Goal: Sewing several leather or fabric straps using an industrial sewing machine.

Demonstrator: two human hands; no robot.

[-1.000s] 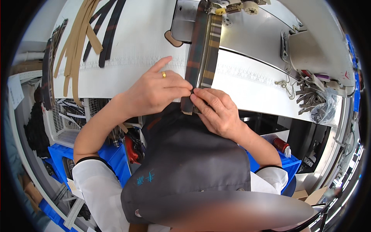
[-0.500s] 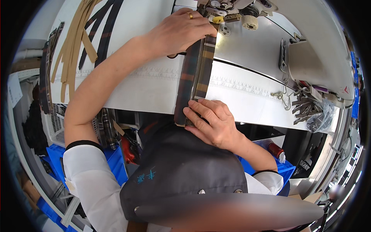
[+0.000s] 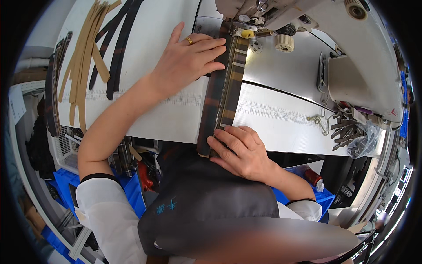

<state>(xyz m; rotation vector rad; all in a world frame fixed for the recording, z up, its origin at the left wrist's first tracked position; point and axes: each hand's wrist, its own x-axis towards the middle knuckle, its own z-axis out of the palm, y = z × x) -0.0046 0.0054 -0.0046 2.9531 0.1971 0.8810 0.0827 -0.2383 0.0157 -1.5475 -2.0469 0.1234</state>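
A long plaid fabric strip [image 3: 208,115] with a metal zipper [image 3: 225,83] along it lies from the front table edge up to the needle area of the sewing machine [image 3: 281,15]. My left hand [image 3: 182,59] is open, with its fingers stretched out and their tips at the strip's left side, close to the machine. At the near end, my right hand [image 3: 243,152] grips the strip's right edge, fingers on top; the thumb is partly hidden. The far end of the strip runs under the machine's metal parts, out of sight.
Tan strips [image 3: 83,57] and dark strips [image 3: 118,48] lie at the table's left, with stacked plaid pieces [image 3: 53,88] on the left edge. At the right are a cluster of grey pieces [image 3: 345,130] and a plastic bag [image 3: 364,141]. Blue bins [image 3: 325,199] stand below the table.
My left hand has come off the strip's far part and opened, baring the zipper up to the machine. The view has tilted slightly. My right hand stays at the near end.
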